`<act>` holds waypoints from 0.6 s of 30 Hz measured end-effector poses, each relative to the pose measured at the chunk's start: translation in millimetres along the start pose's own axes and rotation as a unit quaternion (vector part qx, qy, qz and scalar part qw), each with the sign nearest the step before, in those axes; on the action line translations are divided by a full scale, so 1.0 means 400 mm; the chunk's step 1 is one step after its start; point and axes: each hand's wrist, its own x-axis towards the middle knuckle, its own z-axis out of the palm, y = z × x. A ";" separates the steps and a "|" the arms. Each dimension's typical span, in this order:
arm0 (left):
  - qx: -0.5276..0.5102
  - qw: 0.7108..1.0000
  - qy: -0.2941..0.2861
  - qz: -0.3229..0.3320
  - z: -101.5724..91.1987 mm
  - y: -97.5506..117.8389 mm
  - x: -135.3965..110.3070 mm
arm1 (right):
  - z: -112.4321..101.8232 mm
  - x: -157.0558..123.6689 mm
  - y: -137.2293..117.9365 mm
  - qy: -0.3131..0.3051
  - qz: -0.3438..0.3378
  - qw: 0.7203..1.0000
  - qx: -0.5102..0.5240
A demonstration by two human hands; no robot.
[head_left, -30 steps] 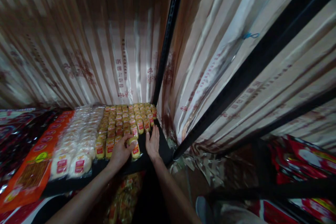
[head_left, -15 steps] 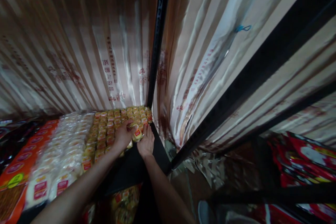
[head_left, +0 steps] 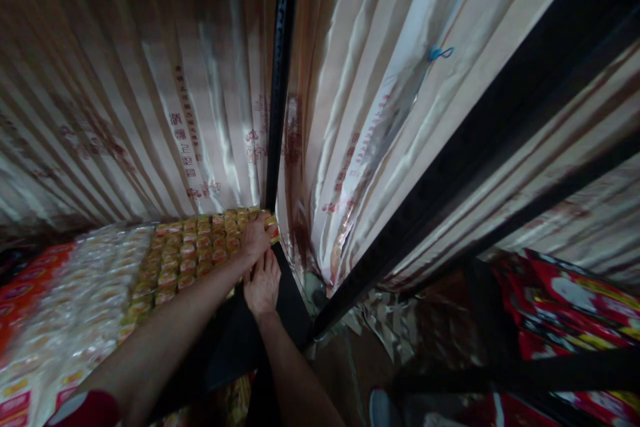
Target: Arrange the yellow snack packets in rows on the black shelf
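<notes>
Rows of small yellow-wrapped snack packets (head_left: 187,249) stand packed together on a dark shelf (head_left: 235,343). My left hand (head_left: 257,238) reaches across to the far right corner of these rows, its fingers curled around a yellow snack packet (head_left: 273,227) at the end. The fingers partly hide that packet. Just below and nearer to me, my right hand (head_left: 263,284) lies at the front edge of the rows with its fingers stretched forward, close to the left hand. I see nothing held in it.
Clear-wrapped white packets (head_left: 90,287) and an orange bag (head_left: 30,293) lie to the left. A black upright post (head_left: 283,80) stands at the corner before pleated printed sheeting (head_left: 215,113). A thick black beam (head_left: 450,147) slants at right, above red bags (head_left: 565,307).
The left hand has moved the yellow packet away from me to the far corner. The right hand has stayed near the front edge, its fingers now stretched. The view has shifted slightly right.
</notes>
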 end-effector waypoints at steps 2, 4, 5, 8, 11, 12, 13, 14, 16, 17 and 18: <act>0.036 0.999 -0.008 0.003 0.009 -0.005 0.005 | 0.002 -0.001 0.000 0.009 0.000 1.000 -0.001; 0.067 0.998 -0.018 0.002 0.014 -0.007 0.009 | 0.002 -0.001 -0.001 0.016 -0.001 1.000 -0.001; 0.081 0.996 -0.023 0.006 0.016 -0.007 0.010 | 0.001 -0.002 -0.002 0.019 0.000 1.000 -0.002; 0.105 0.994 -0.032 0.022 0.020 -0.006 0.016 | -0.004 -0.003 -0.006 0.031 0.004 0.999 -0.007; 0.131 0.990 -0.040 0.033 0.022 -0.005 0.021 | -0.009 -0.004 -0.009 0.044 0.002 0.999 -0.007; 0.135 0.989 -0.043 0.033 0.022 -0.005 0.022 | -0.009 -0.004 -0.009 0.045 0.001 0.999 -0.006; 0.142 0.988 -0.047 0.036 0.022 -0.005 0.023 | -0.010 -0.004 -0.009 0.044 0.001 0.999 -0.006; 0.148 0.987 -0.050 0.039 0.022 -0.005 0.022 | -0.010 -0.004 -0.009 0.042 0.001 0.999 -0.005; 0.159 0.985 -0.055 0.049 0.022 -0.005 0.019 | -0.011 -0.004 -0.009 0.034 0.001 0.999 -0.004; 0.166 0.983 -0.058 0.056 0.022 -0.005 0.017 | -0.012 -0.004 -0.009 0.029 0.001 1.000 -0.003; 0.174 0.981 -0.059 0.063 0.023 -0.006 0.015 | -0.012 -0.003 -0.009 0.024 0.001 1.000 -0.002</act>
